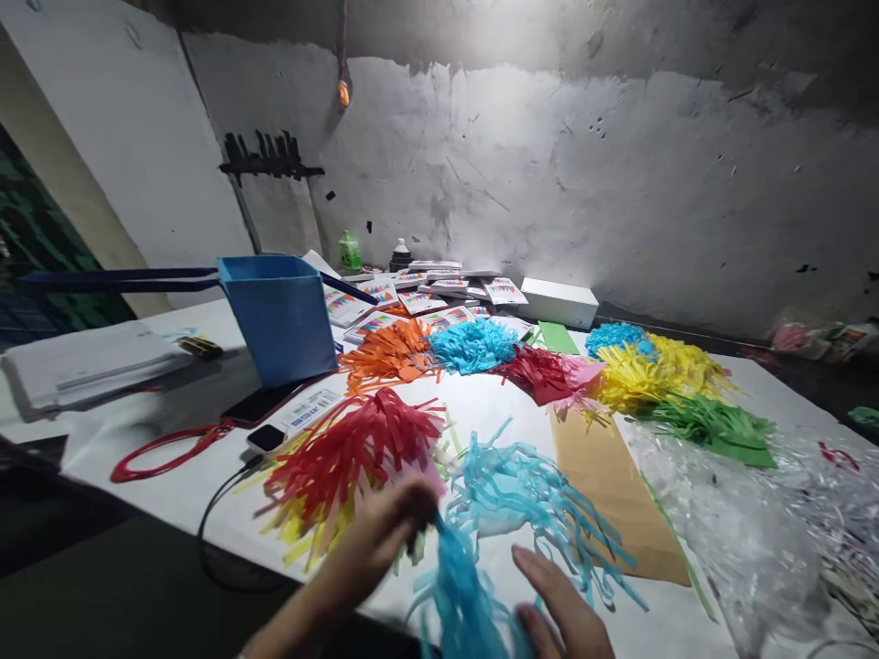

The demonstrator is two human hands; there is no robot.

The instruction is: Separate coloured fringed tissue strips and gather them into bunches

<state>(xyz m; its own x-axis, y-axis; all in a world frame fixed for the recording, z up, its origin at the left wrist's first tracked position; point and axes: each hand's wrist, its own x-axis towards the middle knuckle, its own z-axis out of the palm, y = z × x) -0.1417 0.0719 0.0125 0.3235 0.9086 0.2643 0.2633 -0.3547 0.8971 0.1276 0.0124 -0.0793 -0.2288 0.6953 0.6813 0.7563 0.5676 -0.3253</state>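
My left hand (pixel 395 522) is closed around the top of a blue paper tassel (pixel 467 595), whose strips hang down past the table's front edge. Close by on the right, my right hand (pixel 559 604) has its fingers apart beside the strips; whether it touches them I cannot tell. Loose light-blue fringed paper (pixel 515 476) lies spread on the table just beyond both hands. Left of it is a red fringed bundle (pixel 357 448) on top of yellow strips (pixel 295 531), partly behind my left hand.
Orange (pixel 388 352), blue (pixel 473 345), dark red (pixel 539 372), yellow (pixel 632 371) and green (pixel 721 421) fringe piles line the back. A blue bin (pixel 278 320) stands left, near a red cable (pixel 165 453). Brown card (pixel 611 494) and clear plastic bags (pixel 728 522) lie right.
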